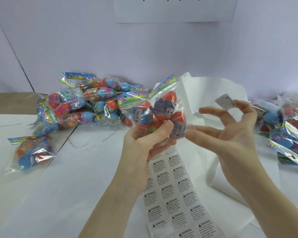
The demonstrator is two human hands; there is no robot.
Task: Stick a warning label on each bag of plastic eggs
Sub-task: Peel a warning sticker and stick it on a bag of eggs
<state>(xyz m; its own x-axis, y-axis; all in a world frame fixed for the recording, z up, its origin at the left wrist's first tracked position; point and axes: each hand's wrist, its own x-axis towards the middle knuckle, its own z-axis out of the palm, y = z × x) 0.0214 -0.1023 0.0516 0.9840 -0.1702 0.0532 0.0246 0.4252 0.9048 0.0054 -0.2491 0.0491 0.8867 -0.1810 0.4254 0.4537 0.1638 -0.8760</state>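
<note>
I see the left hand gripping a bag of plastic eggs from below, raised above the desk. The right hand pinches one warning label just beside the bag. The label sheet lies below.

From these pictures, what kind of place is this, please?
Probably a packing or labelling workstation, not a home. A sheet of warning labels lies on the white table, many bags of plastic eggs are piled behind, and the right hand holds one peeled label.
</note>
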